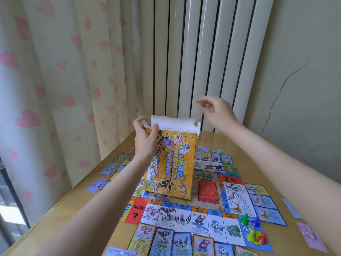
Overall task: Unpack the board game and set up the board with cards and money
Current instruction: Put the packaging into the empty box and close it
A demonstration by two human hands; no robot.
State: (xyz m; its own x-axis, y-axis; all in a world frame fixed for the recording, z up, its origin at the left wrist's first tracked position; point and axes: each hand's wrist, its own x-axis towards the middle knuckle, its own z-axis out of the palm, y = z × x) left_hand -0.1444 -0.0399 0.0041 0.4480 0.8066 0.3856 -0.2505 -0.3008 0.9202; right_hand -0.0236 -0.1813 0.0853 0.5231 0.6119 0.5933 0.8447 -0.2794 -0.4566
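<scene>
Heart-print curtain [55,80] and white radiator [203,52] behind the worktop [258,145], yellow game box [171,163] standing upright on the board [184,213], flap open, cards and money spread around, pawns [252,228] at a corner, left hand [145,139] gripping the box's upper corner, right hand [215,109] raised above it, fingers loosely curled, holding nothing visible.

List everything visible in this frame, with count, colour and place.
Box: one, yellow, upright on board centre, top flap open.
Board: one, multicoloured, flat on table.
Red deck: one, on board, right of box.
Pawns: four, green, blue, yellow, red, board's near right corner.
Cards: many, blue and yellow, around board edges.
Money: several notes, blue, purple, green, pink, table's left and right.
Table: one, tan.
Left hand: grips box top corner.
Right hand: raised over box, fingers curled.
</scene>
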